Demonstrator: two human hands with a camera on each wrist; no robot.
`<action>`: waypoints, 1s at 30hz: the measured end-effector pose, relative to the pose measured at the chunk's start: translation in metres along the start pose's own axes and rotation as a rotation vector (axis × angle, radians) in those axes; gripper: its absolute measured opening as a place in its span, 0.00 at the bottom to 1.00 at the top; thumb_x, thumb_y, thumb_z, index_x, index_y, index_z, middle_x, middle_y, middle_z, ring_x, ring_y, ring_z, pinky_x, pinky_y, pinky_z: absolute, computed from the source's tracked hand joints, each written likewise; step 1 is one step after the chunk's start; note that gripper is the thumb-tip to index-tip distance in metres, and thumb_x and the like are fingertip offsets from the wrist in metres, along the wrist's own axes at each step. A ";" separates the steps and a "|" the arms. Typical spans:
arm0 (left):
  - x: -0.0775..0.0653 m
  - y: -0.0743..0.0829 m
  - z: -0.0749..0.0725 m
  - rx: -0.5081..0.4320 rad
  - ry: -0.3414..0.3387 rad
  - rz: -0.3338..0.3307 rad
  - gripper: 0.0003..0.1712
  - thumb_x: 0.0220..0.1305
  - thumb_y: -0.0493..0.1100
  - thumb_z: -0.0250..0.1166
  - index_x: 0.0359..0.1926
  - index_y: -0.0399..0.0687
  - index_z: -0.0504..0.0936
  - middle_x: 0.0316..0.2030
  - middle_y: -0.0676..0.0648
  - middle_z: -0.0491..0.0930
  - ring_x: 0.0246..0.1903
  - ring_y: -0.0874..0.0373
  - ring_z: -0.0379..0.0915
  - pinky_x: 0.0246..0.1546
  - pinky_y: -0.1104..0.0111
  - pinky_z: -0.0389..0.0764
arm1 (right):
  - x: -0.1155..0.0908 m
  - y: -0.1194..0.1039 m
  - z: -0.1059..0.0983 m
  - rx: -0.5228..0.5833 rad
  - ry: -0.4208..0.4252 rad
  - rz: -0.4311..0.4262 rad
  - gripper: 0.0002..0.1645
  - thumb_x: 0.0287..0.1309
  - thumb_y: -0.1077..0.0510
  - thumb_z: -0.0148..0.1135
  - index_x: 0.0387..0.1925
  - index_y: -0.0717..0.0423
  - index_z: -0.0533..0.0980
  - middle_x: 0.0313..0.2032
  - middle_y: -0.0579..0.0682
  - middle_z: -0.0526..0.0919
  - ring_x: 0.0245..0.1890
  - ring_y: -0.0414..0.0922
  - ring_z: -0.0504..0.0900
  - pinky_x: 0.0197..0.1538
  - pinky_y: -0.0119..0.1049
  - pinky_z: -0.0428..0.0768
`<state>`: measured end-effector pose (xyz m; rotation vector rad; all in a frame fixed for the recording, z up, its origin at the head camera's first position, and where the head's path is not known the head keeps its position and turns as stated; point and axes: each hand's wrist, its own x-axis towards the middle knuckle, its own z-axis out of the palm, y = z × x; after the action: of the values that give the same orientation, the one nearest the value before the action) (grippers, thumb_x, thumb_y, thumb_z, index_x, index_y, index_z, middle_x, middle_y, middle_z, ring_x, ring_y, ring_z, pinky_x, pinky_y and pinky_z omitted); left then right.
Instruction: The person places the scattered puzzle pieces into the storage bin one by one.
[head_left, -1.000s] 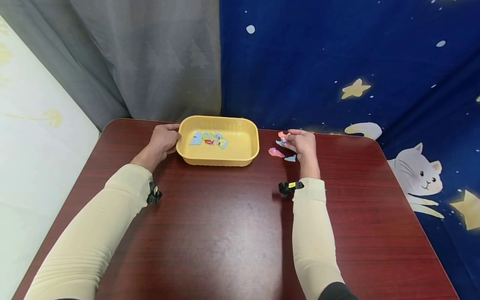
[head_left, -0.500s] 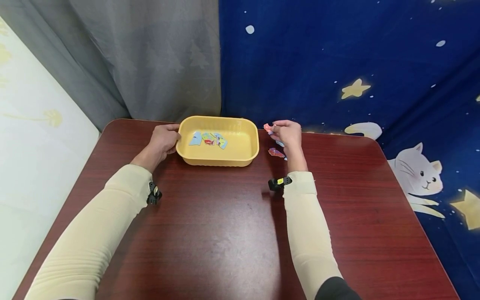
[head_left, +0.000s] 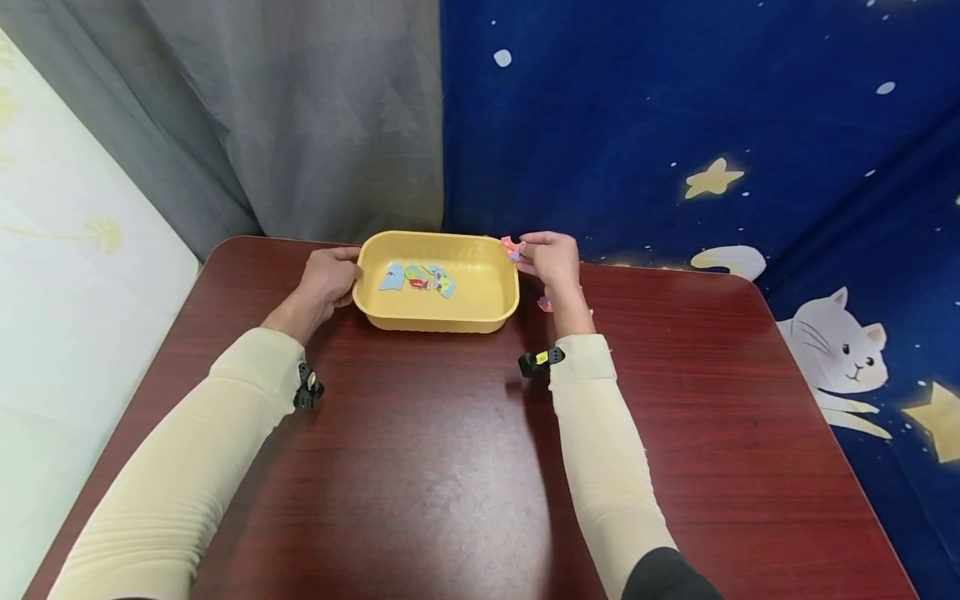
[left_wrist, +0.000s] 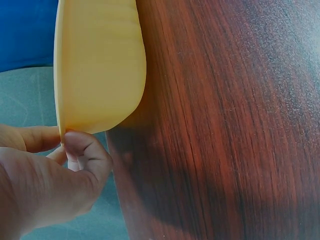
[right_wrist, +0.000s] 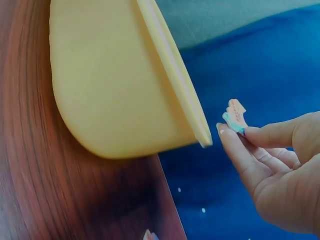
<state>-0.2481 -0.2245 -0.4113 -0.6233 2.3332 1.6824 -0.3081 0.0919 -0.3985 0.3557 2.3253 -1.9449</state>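
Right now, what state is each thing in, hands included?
Yellow tray: upright, open-topped, pieces inside.
Pieces in the tray: lying inside.
Left hand: pinching the tray's rim.
Held piece: raised near the rim, not lying inside.
Right hand: pinching that piece.
Pink piece on the table: partly hidden.
Gray curtain: hanging.

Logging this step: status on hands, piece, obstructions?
Left hand grips yellow tub by its left rim. Right hand pinches pink printed piece at tub's right rim, not yet released. No obstruction visible.
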 end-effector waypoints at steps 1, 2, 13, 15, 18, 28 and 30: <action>0.000 0.000 0.000 0.001 0.000 -0.001 0.29 0.66 0.35 0.51 0.68 0.48 0.70 0.42 0.39 0.75 0.14 0.63 0.68 0.18 0.73 0.73 | 0.000 -0.001 0.003 -0.002 -0.008 -0.002 0.15 0.63 0.66 0.60 0.51 0.63 0.80 0.41 0.57 0.83 0.33 0.44 0.86 0.38 0.32 0.84; -0.001 0.000 0.000 0.000 -0.002 -0.003 0.29 0.66 0.35 0.51 0.68 0.48 0.70 0.43 0.39 0.74 0.14 0.63 0.68 0.18 0.73 0.73 | 0.000 -0.001 0.005 -0.001 -0.016 -0.001 0.15 0.63 0.66 0.60 0.51 0.64 0.80 0.41 0.57 0.83 0.34 0.44 0.85 0.39 0.32 0.84; 0.000 0.000 -0.001 -0.007 -0.007 -0.013 0.29 0.67 0.36 0.51 0.69 0.49 0.69 0.47 0.38 0.74 0.16 0.63 0.69 0.19 0.73 0.73 | 0.002 -0.002 0.038 -0.056 -0.060 -0.006 0.08 0.60 0.66 0.63 0.41 0.62 0.82 0.39 0.58 0.85 0.30 0.44 0.86 0.37 0.35 0.85; 0.000 0.000 -0.001 -0.010 -0.005 -0.015 0.29 0.67 0.36 0.51 0.69 0.49 0.70 0.47 0.39 0.74 0.16 0.63 0.69 0.19 0.73 0.73 | 0.002 -0.001 0.044 -0.086 -0.062 -0.001 0.08 0.59 0.66 0.63 0.40 0.62 0.82 0.38 0.58 0.85 0.29 0.43 0.86 0.36 0.35 0.85; 0.001 0.000 0.000 -0.011 -0.004 -0.015 0.29 0.67 0.36 0.51 0.68 0.49 0.70 0.46 0.38 0.75 0.15 0.63 0.69 0.18 0.73 0.73 | 0.004 -0.001 0.054 -0.137 -0.067 0.001 0.07 0.58 0.67 0.63 0.40 0.62 0.82 0.37 0.57 0.86 0.28 0.42 0.86 0.34 0.34 0.85; 0.002 0.000 0.000 -0.008 -0.006 -0.013 0.28 0.68 0.36 0.51 0.69 0.49 0.69 0.45 0.38 0.75 0.15 0.63 0.69 0.19 0.72 0.74 | 0.008 0.004 0.079 -0.293 -0.072 0.001 0.07 0.58 0.66 0.64 0.39 0.59 0.82 0.35 0.56 0.86 0.28 0.42 0.85 0.32 0.33 0.84; 0.002 0.000 0.000 -0.007 -0.006 -0.015 0.28 0.68 0.36 0.51 0.69 0.49 0.69 0.45 0.38 0.75 0.15 0.63 0.69 0.20 0.72 0.74 | 0.010 0.007 0.082 -0.327 -0.073 -0.001 0.06 0.59 0.65 0.63 0.38 0.58 0.83 0.34 0.55 0.86 0.26 0.41 0.84 0.30 0.31 0.83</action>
<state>-0.2496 -0.2253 -0.4116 -0.6345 2.3140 1.6842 -0.3228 0.0137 -0.4223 0.2499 2.5340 -1.5105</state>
